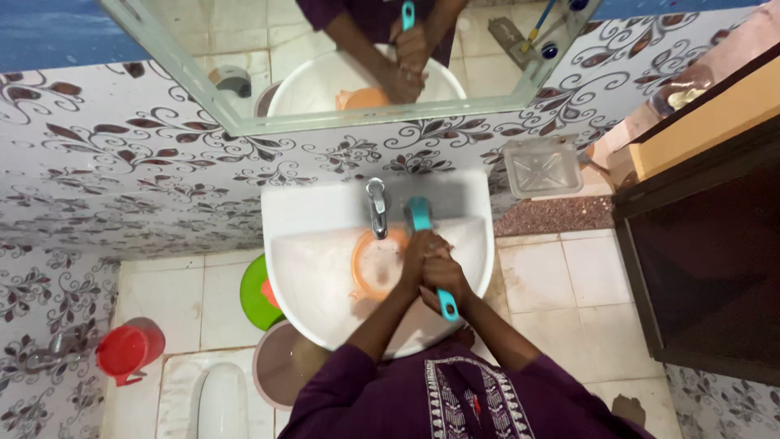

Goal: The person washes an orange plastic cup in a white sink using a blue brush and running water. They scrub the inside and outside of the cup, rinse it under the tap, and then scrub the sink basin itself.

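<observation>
Hands meet over the white washbasin (325, 284): the left hand (416, 254) and right hand (445, 280) are both wrapped tight around a teal-handled brush (422, 236), whose head sits by the chrome tap (376, 207) above an orange bowl (375, 264) lying in the basin. Likely trouble is a wet grip slipping, knocking the brush against the tap. Its handle looks slim, smooth, bright plastic.

brush (422, 223) shaft hidden inside both hands (435, 268), bristles unreadable; orange bowl (375, 264) partly covered by hands; squat toilet (219, 402) cut by bottom edge; mirror (349, 57) cropped at top
</observation>
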